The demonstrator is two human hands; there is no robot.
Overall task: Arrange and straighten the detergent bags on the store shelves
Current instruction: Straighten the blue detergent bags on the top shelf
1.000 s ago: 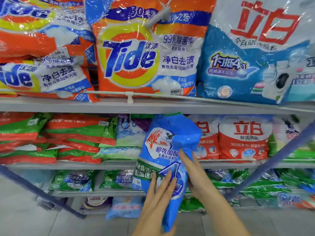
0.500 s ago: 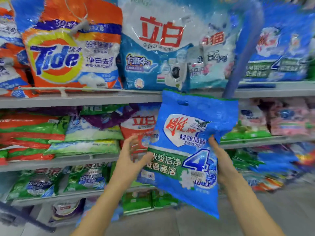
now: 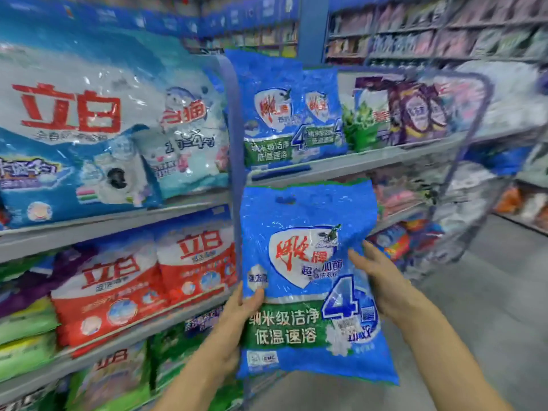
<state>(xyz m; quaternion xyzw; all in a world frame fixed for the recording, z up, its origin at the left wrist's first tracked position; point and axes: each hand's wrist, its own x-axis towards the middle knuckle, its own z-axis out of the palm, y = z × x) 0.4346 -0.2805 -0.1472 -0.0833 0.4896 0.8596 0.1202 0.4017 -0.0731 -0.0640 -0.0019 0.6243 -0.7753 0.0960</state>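
I hold a blue detergent bag upright in front of the shelves, its printed face toward me. My left hand grips its left edge, thumb on the front. My right hand holds the right edge, fingers across the front. Matching blue bags stand on the upper shelf straight above the one I hold.
A blue upright post splits the shelving just left of the held bag. White-blue bags and red-white bags fill the left shelves. Purple and green bags stand to the right. Grey aisle floor lies at lower right.
My view has swung right along the shelves with the bag. My left hand, open beside the bag before, now grips its left edge. The bag hangs straighter.
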